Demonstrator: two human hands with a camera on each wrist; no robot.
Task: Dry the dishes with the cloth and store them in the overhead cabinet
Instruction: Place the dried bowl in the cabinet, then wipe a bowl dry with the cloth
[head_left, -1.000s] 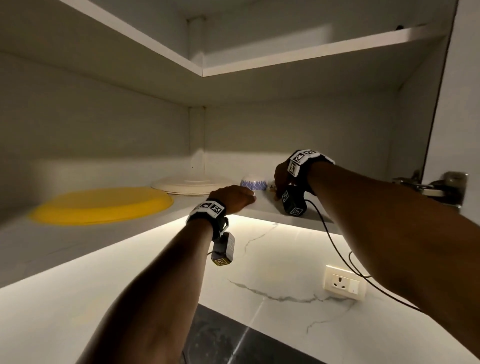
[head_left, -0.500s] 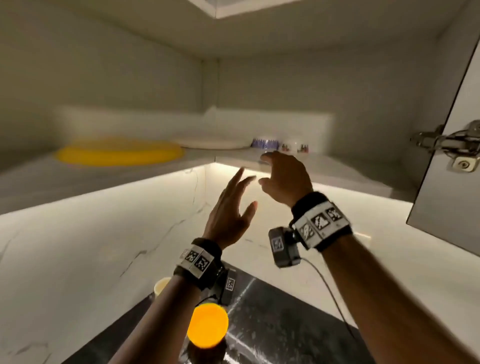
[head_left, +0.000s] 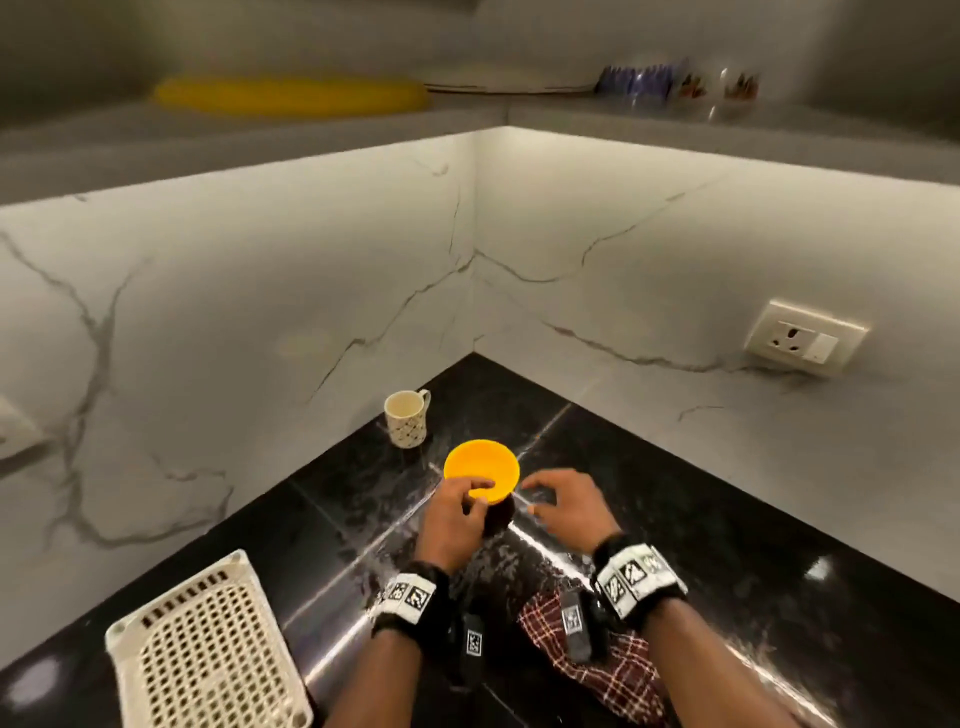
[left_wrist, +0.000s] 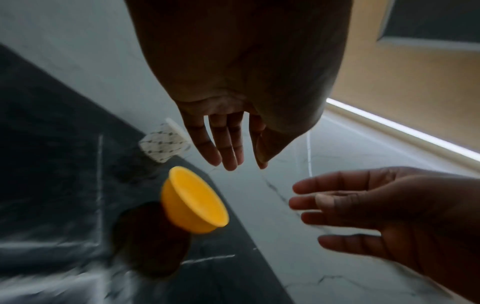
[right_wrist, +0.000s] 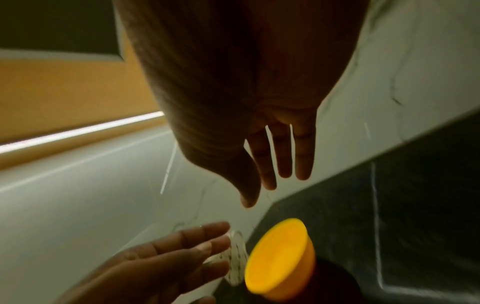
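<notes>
Both empty, fingers loosely spread: left hand (head_left: 457, 512) and right hand (head_left: 566, 501) just above bowl (head_left: 481, 470), cloth (head_left: 597, 660) near.

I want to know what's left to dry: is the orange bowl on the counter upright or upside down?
Upright. The orange bowl stands on the counter with its open mouth up; the head view looks into it.

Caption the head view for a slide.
Both open hands, left hand and right hand, reach for the yellow bowl on the black counter, near a patterned mug.
</notes>
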